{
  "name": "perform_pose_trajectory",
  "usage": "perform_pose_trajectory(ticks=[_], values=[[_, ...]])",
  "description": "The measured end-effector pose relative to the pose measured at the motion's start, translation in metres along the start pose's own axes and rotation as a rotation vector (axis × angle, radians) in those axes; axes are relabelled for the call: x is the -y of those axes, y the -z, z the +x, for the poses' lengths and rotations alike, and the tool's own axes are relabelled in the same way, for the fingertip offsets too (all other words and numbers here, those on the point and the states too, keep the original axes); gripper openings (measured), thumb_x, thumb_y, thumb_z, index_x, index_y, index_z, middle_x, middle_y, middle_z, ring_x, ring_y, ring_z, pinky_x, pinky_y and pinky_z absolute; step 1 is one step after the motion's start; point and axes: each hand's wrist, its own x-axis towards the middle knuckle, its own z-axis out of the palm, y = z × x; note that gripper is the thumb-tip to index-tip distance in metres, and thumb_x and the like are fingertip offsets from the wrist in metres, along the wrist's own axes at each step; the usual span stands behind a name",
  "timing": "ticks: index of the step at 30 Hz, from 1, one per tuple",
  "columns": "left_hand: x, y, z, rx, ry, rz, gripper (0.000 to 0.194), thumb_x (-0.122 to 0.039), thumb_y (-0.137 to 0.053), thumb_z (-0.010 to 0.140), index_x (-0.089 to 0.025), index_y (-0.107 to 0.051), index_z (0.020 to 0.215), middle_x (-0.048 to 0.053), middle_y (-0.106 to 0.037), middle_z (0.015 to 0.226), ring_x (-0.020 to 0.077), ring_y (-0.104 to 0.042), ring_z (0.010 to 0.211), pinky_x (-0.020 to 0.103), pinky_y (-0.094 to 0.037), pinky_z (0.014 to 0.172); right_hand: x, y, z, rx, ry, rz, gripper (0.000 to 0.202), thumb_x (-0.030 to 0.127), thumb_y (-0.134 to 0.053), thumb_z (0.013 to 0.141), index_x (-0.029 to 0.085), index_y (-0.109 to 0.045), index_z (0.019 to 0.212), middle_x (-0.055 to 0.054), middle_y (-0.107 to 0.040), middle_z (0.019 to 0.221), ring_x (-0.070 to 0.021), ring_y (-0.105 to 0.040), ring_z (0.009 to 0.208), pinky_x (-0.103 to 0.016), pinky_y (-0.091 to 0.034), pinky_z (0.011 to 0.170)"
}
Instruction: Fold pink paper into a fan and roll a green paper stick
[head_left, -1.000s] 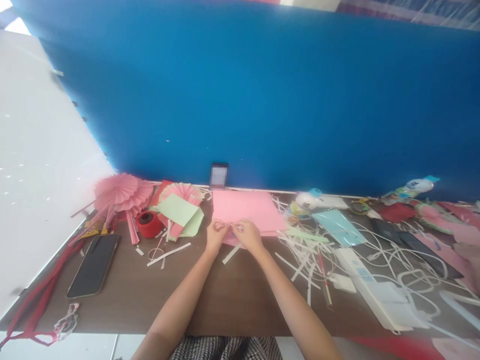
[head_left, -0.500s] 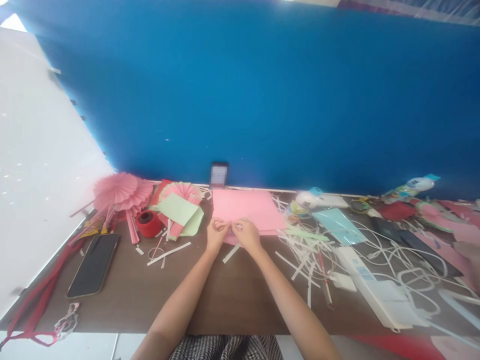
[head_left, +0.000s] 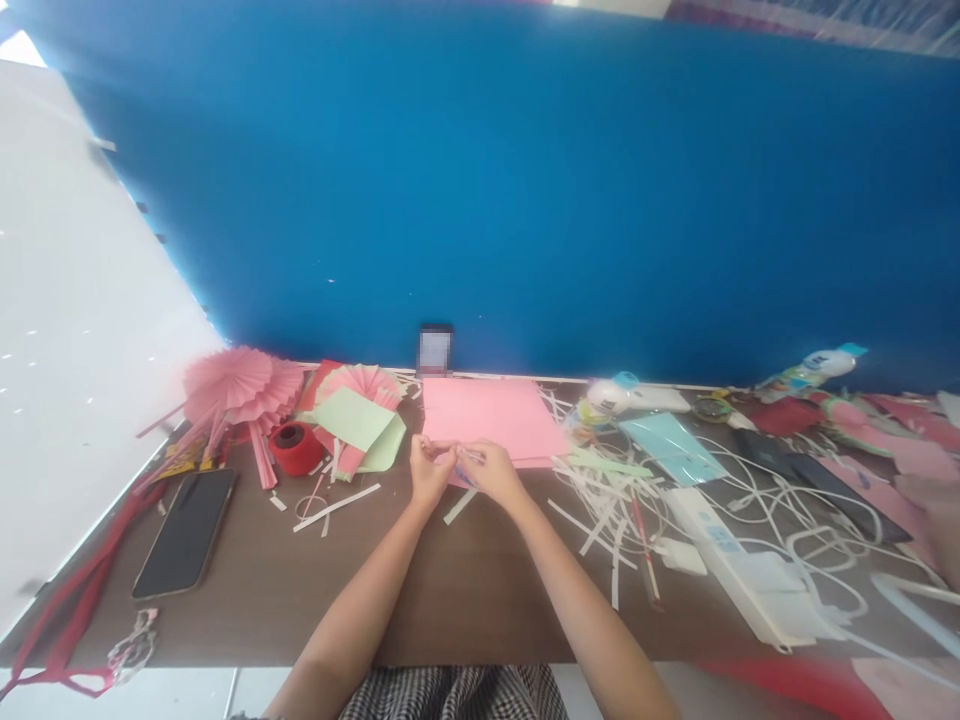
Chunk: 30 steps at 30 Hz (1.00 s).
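Observation:
A stack of pink paper (head_left: 495, 415) lies at the middle of the brown table, against the blue wall. Over its near left edge my left hand (head_left: 433, 468) is closed, thumb and fingers pinched together. Close beside it, my right hand (head_left: 484, 468) is closed too, and the fingertips of both hands meet. What they pinch is too small to make out; a bit of blue and white shows by the right fingers. A pale paper strip (head_left: 460, 506) lies just below the hands.
To the left are pink folded paper fans (head_left: 244, 385), a red tape roll (head_left: 296, 448), green paper (head_left: 352, 418) and a black phone (head_left: 185, 533). On the right lie shredded white strips (head_left: 607, 500), a blue packet (head_left: 673, 447), a white power strip (head_left: 727, 565) and tangled cables.
The fingers of both hands have shifted slightly, and more of the blue and white bit shows by the right fingers. The view has moved a little.

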Motion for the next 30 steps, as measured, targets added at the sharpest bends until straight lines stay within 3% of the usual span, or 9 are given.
perform_pose_trajectory(ticks=[3,8,13,23,30], values=[[0.0,0.001,0.002,0.007,0.026,-0.014,0.04,-0.021,-0.063,0.065,-0.023,-0.024,0.073,0.001,-0.065,0.072,0.0184,-0.064,0.08,0.039,-0.042,0.085,-0.001,0.0,-0.002,-0.003,-0.03,0.047,0.025,0.026,-0.045,0.076,0.017,-0.067,0.085,-0.005,-0.066,0.082,-0.0172,-0.059,0.077,-0.026,-0.045,0.069],[0.002,0.006,0.011,-0.064,0.035,-0.07,0.04,-0.024,-0.064,0.063,-0.023,-0.025,0.072,0.0,-0.065,0.072,0.0179,-0.064,0.08,0.036,-0.046,0.08,-0.007,0.005,-0.004,-0.168,-0.156,0.043,0.031,0.022,-0.048,0.072,0.011,-0.063,0.097,-0.012,-0.062,0.099,-0.02,-0.058,0.091,-0.029,-0.044,0.08],[0.004,0.007,0.012,0.011,0.11,-0.128,0.039,-0.026,-0.065,0.063,-0.022,-0.029,0.074,0.002,-0.066,0.073,0.0168,-0.065,0.075,0.033,-0.049,0.075,-0.009,0.006,-0.007,-0.132,-0.106,0.147,0.023,0.027,-0.048,0.074,0.017,-0.065,0.086,-0.007,-0.065,0.092,-0.0173,-0.06,0.085,-0.027,-0.046,0.074],[0.006,0.006,0.007,0.1,0.149,-0.16,0.035,-0.025,-0.065,0.064,-0.021,-0.032,0.075,0.003,-0.067,0.075,0.0179,-0.065,0.077,0.037,-0.049,0.078,0.001,0.006,-0.001,-0.07,-0.028,-0.222,0.019,0.027,-0.046,0.077,0.023,-0.064,0.081,0.0,-0.065,0.086,-0.0129,-0.057,0.07,-0.023,-0.04,0.062],[0.004,0.005,0.006,0.116,0.155,-0.153,0.034,-0.025,-0.065,0.064,-0.021,-0.032,0.074,0.004,-0.068,0.077,0.019,-0.064,0.08,0.038,-0.048,0.079,0.001,0.004,0.001,-0.079,-0.037,-0.287,0.018,0.025,-0.045,0.078,0.023,-0.063,0.078,0.001,-0.064,0.085,-0.0126,-0.057,0.073,-0.021,-0.038,0.063]])
